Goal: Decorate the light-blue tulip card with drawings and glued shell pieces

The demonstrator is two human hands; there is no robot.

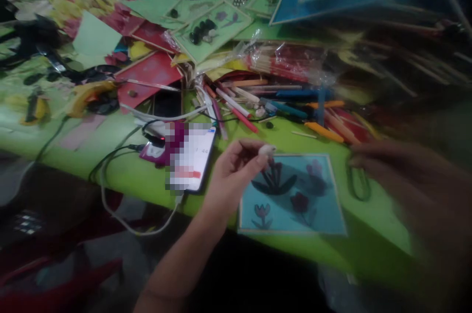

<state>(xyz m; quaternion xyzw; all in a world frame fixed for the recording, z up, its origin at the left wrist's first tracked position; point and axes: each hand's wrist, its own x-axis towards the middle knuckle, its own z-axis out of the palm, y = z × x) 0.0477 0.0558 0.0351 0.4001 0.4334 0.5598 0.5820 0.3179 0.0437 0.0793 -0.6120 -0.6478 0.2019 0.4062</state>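
Pinched between the thumb and fingertips of my left hand (239,163) is a small white rounded piece (267,150), its kind unclear. It is over the upper left edge of a blue card (280,219) with a thin pale border. Dark flower shapes with leaves decorate the card, among them a dark red flower (299,201) and an outlined tulip (262,212). My right hand (398,170), blurred by motion and in shadow, is right of the card. Its fingertips are closed at the top of a thin dark green loop (359,197).
Left of the card lies a phone (204,160) with a white cable (147,232). Behind are markers (238,111), sticks, a red card (151,79) and a green card with dark stones (224,40). A yellow-handled tool (90,91) is farther left. The green tabletop ends nearby.
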